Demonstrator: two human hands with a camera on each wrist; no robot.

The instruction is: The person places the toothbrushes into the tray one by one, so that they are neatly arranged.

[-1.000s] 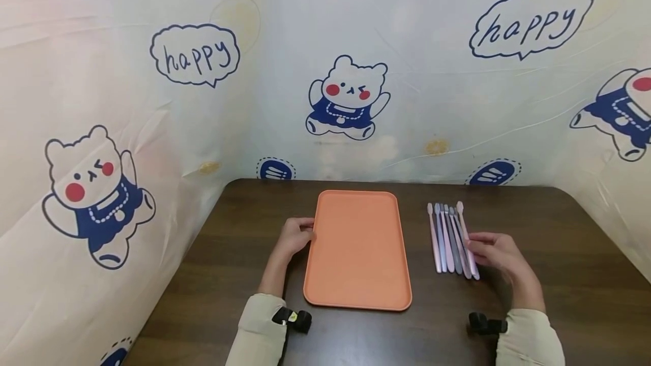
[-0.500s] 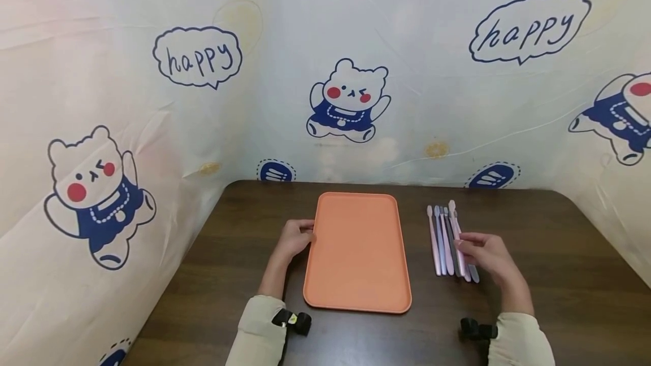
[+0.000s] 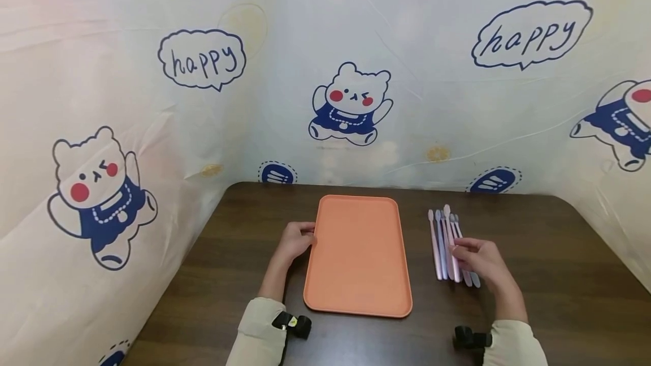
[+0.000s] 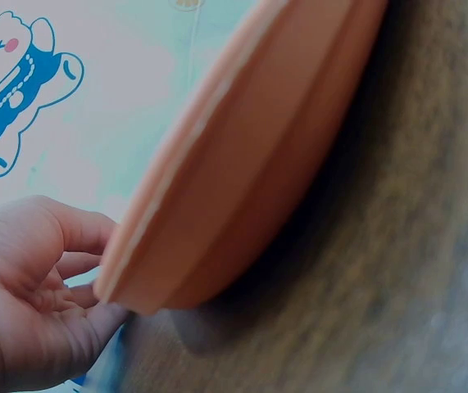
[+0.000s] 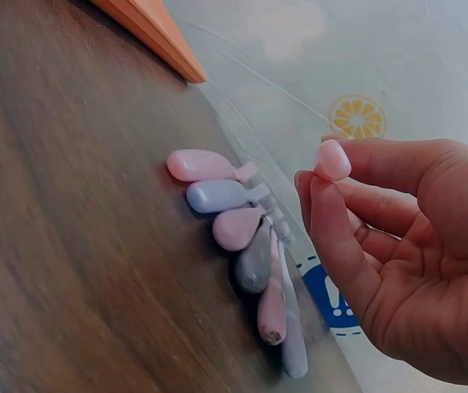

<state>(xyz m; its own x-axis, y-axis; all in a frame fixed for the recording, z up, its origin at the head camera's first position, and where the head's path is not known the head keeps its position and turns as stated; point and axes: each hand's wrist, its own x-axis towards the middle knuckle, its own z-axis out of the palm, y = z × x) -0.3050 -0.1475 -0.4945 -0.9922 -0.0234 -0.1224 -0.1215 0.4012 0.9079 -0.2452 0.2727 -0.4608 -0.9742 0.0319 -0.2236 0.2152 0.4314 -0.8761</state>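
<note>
With our left hand (image 3: 296, 240) we are grasping the left edge of the orange tray (image 3: 357, 256), thumb and fingers pinching its rim while it is lying flat on the dark wooden table (image 3: 224, 275). With our right hand (image 3: 480, 258) we are pinching a pale pink toothbrush (image 5: 332, 160) between thumb and index finger, holding it to the right of the tray with its bristle end pointing toward the patterned backdrop (image 3: 285, 95). From the head we are seeing it crossing over six other toothbrushes (image 5: 254, 266), which are lying close together on the table in a slight fan. Seen from the right wrist, their handle ends are showing pink, pale blue, pink, grey, pink and bluish grey, counting away from the tray. We are wearing light sleeves (image 3: 259, 326), and a black device (image 3: 300, 326) is sitting at each wrist. Behind the table, cartoon bears (image 3: 351, 95) are decorating the backdrop.
</note>
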